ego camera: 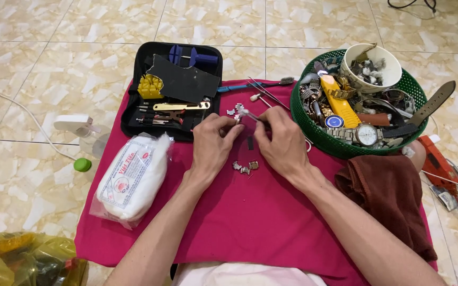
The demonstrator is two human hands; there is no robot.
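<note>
Both hands point(247, 143) pinch what looks like a cotton swab point(250, 114).

Two hands, left point(214, 142) and right point(281, 143), are seen over one pink cloth point(250, 222). One green basket point(314, 130), one white cup point(390, 66), one black tool case point(133, 114), one white packet point(131, 177) and one brown towel point(388, 196) are counted.

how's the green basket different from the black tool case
The green basket is round, perforated plastic, heaped loosely with watches, straps and a white cup. The black tool case is rectangular, lies flat and open, and its tools sit in tidy rows. The basket lies right of both hands, the case to their left. Both rest partly on the pink cloth.
</note>
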